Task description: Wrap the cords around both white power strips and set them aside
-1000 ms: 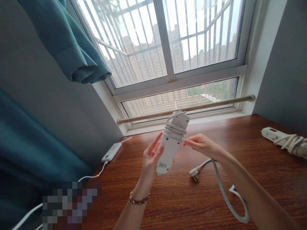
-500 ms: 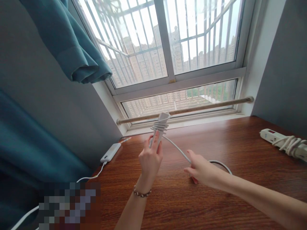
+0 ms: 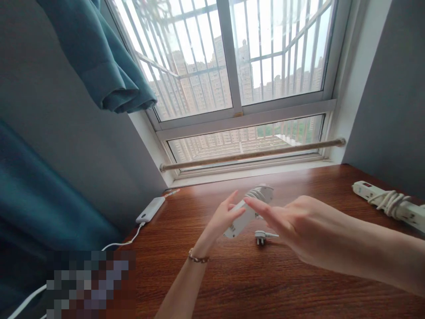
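Note:
A white power strip (image 3: 239, 220) slants above the brown table, showing a flat face; one end is wrapped in several turns of its own cord (image 3: 256, 193). My left hand (image 3: 221, 219), with a beaded bracelet at the wrist, grips the strip's near left side, thumb and forefinger apart along it. My right hand (image 3: 292, 221) is closed at the strip's right, its forefinger reaching across by the wound cord. It pinches the loose cord, though its other fingers are mostly hidden. Below, the plug (image 3: 260, 237) shows its prongs, with a short bit of cord running under my right hand.
Another white power strip (image 3: 378, 195), wrapped in its cord, lies at the table's right edge. A white power bank or adapter (image 3: 151, 210) with a cable sits at the left edge. Beyond the wooden table (image 3: 199, 292) are a window, a rail (image 3: 252, 155) and blue curtains (image 3: 116, 84).
The power strip has tipped from nearly upright to slanting right and lower. My right hand has moved up and across to it. The plug has come into sight.

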The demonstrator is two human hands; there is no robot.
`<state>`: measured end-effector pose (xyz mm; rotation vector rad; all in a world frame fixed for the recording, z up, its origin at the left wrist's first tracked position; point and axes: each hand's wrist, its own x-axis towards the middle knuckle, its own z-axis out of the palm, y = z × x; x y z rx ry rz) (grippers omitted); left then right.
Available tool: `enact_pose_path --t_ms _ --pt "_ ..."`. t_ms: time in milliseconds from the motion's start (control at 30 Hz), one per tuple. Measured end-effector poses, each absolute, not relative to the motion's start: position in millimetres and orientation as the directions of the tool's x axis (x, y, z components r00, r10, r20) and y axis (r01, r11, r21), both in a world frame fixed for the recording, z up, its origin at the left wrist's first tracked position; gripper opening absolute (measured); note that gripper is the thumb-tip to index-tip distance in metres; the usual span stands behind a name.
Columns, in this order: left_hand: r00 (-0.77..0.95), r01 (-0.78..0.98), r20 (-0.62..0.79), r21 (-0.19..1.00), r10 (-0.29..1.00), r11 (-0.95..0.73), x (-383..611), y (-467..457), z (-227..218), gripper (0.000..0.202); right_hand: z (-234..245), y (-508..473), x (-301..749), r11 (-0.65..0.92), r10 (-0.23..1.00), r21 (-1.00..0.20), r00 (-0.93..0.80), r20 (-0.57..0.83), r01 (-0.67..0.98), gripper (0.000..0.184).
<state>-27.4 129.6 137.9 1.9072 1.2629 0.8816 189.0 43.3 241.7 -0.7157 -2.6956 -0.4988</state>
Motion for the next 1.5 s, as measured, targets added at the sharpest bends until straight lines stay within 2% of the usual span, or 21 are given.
enact_pose_path --t_ms 67,133,167,233,300,367,433,500,567,700,800,900,1000,1067,1133,1267,1333,1433,1500 --pt "0.465 0.368 0.051 0.897 0.884 -0.245 -26 124 141 0.058 259 53 197 0.842 0.402 0.205 -0.834 0.377 0.499 0.057" --pt "0.593 0.297 0.021 0.923 0.805 -0.244 -23 115 146 0.049 277 73 202 0.852 0.421 0.133 -0.813 0.402 0.507 0.046" --pt "0.642 0.277 0.022 0.926 0.767 -0.258 -21 110 150 0.044 283 87 203 0.857 0.450 0.053 -0.795 0.406 0.512 0.039" --pt "0.716 0.267 0.006 0.921 0.698 -0.282 -19 103 158 0.044 291 117 201 0.875 0.483 -0.228 -0.804 0.347 0.427 0.035" --pt "0.773 0.248 -0.005 0.923 0.634 -0.295 -18 98 166 0.053 285 148 194 0.783 0.517 -0.525 -0.817 0.254 0.333 0.040" --pt "0.793 0.189 0.054 0.925 0.607 -0.329 -18 94 175 0.059 267 172 184 0.648 0.521 -0.719 -0.835 0.176 0.253 0.042" --pt "0.764 0.129 0.166 0.908 0.624 -0.399 -21 92 183 0.059 241 185 176 0.468 0.546 -0.837 -0.838 0.021 0.284 0.044" --pt "0.737 0.117 0.222 0.889 0.638 -0.443 -24 90 190 0.055 216 189 172 0.290 0.512 -0.917 -0.854 -0.095 0.276 0.043" --pt "0.728 0.130 0.211 0.892 0.652 -0.433 -28 88 193 0.055 197 188 174 0.211 0.516 -0.941 -0.848 -0.121 0.263 0.043" --pt "0.692 0.138 0.156 0.930 0.705 -0.340 -41 85 195 0.064 191 185 192 0.243 0.535 -0.932 -0.839 -0.101 0.267 0.045" --pt "0.672 0.168 0.117 0.938 0.731 -0.304 -48 80 200 0.078 210 183 206 0.292 0.522 -0.909 -0.846 -0.108 0.297 0.046" --pt "0.697 0.186 0.156 0.903 0.700 -0.386 -47 75 211 0.081 238 180 212 0.342 0.497 -0.885 -0.860 -0.115 0.317 0.043" --pt "0.702 0.093 0.211 0.919 0.680 -0.382 -44 74 225 0.078 262 178 213 0.373 0.518 -0.860 -0.847 -0.120 0.349 0.040" --pt "0.668 0.015 0.236 0.944 0.706 -0.329 -43 78 236 0.077 275 179 216 0.393 0.527 -0.864 -0.847 -0.068 0.314 0.039" --pt "0.632 0.004 0.233 0.953 0.739 -0.303 -44 84 247 0.074 287 181 221 0.419 0.554 -0.855 -0.832 -0.026 0.306 0.039" --pt "0.630 0.106 0.223 0.924 0.744 -0.367 -45 93 268 0.071 307 188 228 0.470 0.675 -0.757 -0.738 -0.024 0.455 0.034" --pt "0.621 0.116 0.231 0.918 0.749 -0.378 -43 95 278 0.070 311 191 227 0.466 0.694 -0.782 -0.719 0.034 0.413 0.026" --pt "0.507 0.046 0.277 0.937 0.816 -0.346 -36 95 292 0.073 314 197 220 0.431 0.695 -0.864 -0.707 0.134 0.261 0.013" --pt "0.417 -0.020 0.346 0.928 0.840 -0.372 -29 99 304 0.070 316 198 212 0.402 0.684 -0.894 -0.714 0.150 0.197 0.016"
